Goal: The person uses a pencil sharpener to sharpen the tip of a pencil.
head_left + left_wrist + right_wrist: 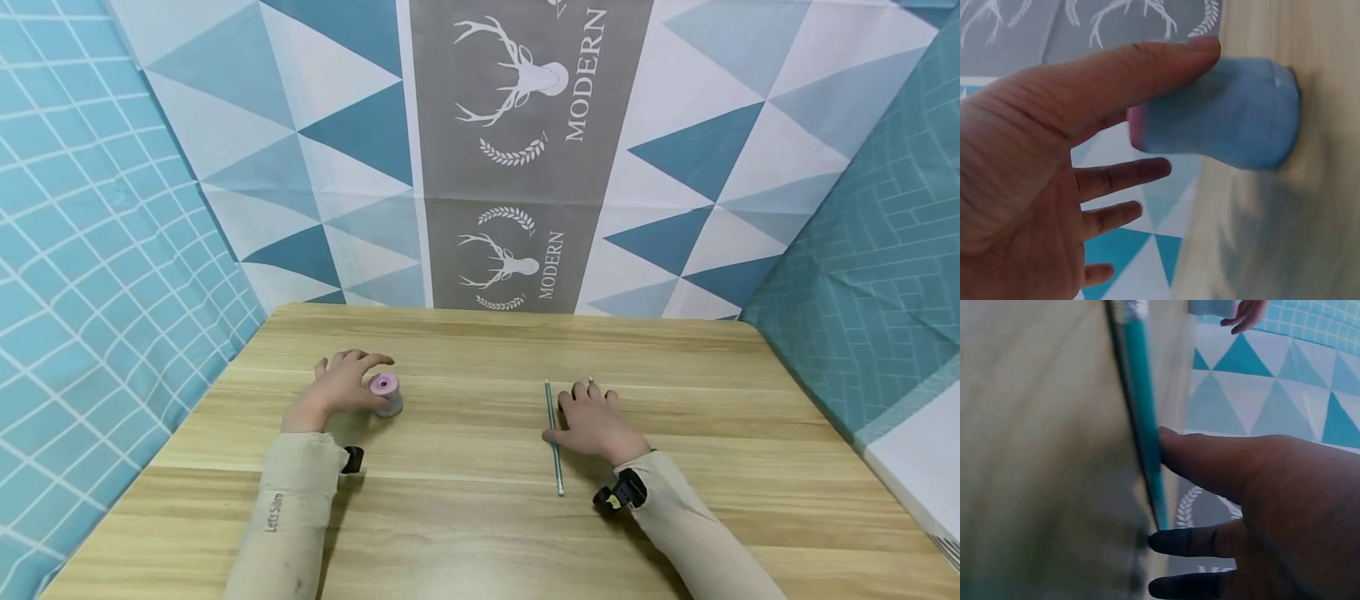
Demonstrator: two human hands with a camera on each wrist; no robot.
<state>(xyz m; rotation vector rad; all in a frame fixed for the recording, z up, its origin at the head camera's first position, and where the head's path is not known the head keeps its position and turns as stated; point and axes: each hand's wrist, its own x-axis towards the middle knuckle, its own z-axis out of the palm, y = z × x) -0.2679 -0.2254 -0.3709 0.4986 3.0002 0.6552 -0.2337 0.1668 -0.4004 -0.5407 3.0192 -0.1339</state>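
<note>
A small blue-grey pencil sharpener (389,406) with a pink top and a dark hole in it stands upright on the table at left. My left hand (341,392) curves loosely about it. In the left wrist view the thumb lies along the sharpener's (1235,115) side, with several fingers spread apart from it. At right, a green pencil (557,467) lies lengthwise on the table. Over its right side is my right hand (596,425), fingers spread. In the right wrist view the thumb tip meets the pencil (1142,387), and a forefinger reaches its far end.
A small pointed tip (591,380) shows just beyond the right fingers; the rest of it is hidden under the hand. The wooden table (450,533) ends at a patterned cloth (360,167) behind. A white object (918,467) stands beyond the right edge.
</note>
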